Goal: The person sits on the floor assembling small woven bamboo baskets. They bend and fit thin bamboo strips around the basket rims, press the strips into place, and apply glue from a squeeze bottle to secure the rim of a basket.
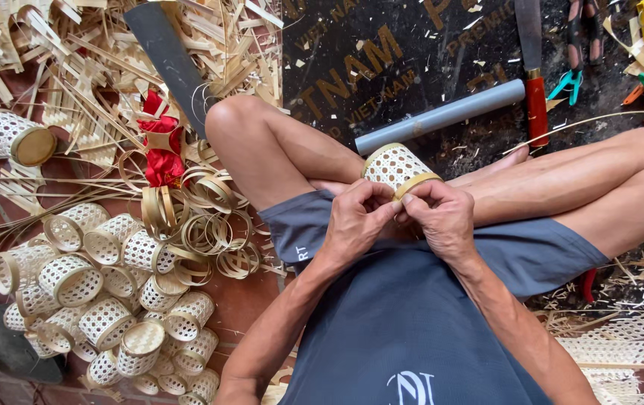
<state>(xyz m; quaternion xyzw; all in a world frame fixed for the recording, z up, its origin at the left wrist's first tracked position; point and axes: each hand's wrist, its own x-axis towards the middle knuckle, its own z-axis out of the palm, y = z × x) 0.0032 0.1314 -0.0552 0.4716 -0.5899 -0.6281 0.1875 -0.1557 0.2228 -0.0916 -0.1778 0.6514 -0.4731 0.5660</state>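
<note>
Woven cup (392,166) sits over my crossed legs, and I hold it with both hands. My left hand (356,220) pinches its near edge. My right hand (442,217) presses a thin bamboo band (417,183) around its rim. The cup is open and I see nothing inside it. On the floor (243,300) to my left lies a heap of woven cups (104,296), all hollow. Bamboo rings (209,225) are stacked just beside them. A grey pipe (440,115) lies on the dark mat (382,60) beyond my knees.
</note>
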